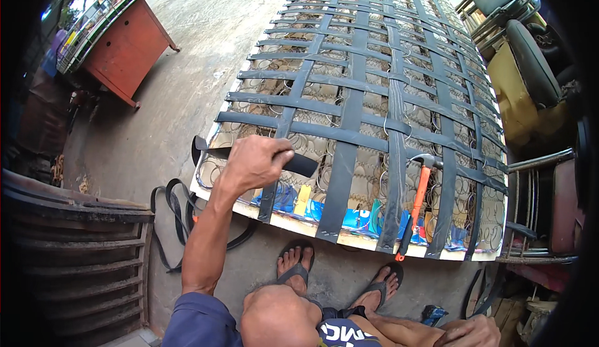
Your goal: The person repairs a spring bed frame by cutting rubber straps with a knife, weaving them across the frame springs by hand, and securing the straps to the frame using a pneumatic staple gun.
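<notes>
Apparently for weaving, a flat black rubber strap (302, 165) was pinched in the left hand (254, 161), threading rightward of the grip seemingly needed; the right hand's (472, 332) hold was unclear.

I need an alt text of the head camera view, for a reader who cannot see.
A person's left hand holds a black strap over a spring frame crossed by black bands. An orange-handled hammer lies on top; the right hand is at the lower right.
</notes>
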Tool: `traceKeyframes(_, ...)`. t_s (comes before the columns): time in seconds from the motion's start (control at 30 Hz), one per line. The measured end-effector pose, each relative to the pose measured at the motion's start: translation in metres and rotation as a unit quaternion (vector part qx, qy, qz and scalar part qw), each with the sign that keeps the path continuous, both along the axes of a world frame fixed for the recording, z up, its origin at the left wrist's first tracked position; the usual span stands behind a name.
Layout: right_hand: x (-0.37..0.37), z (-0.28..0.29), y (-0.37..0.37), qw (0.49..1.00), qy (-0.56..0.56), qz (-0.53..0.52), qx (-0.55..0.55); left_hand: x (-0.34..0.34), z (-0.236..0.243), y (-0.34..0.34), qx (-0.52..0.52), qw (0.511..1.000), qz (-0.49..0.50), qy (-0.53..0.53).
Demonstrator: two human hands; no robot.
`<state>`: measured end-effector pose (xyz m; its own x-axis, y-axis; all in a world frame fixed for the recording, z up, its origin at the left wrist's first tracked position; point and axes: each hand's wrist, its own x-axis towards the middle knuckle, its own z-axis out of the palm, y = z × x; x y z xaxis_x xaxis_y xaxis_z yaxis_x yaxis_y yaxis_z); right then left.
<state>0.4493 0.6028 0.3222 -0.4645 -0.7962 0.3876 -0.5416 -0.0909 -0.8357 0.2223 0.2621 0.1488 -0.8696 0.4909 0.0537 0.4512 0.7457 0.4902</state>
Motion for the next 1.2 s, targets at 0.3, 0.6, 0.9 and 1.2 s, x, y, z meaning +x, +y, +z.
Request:
traceKeyframes(0.3,-0.004,-0.016,-0.005,0.989,0.037,-0.111,0.094,-0.005,-0.032,0.053,-0.153,0.986,0.001,-0.070)
traceKeyframes(0.6,-0.015,-0.054,-0.008,0.946,-0.004,-0.216,0.243,-0.001,-0.046,0.037,-0.144,0.978,0.078,-0.132)
traceKeyframes(0.9,-0.073,-0.185,-0.047,0.887,-0.044,-0.383,0.256,-0.023,-0.059,0.030,-0.074,0.969,0.047,-0.232)
traceKeyframes(1.2,-0.118,-0.213,-0.090,0.726,-0.418,-0.520,0.170,-0.014,-0.061,0.038,-0.154,0.968,0.076,-0.182)
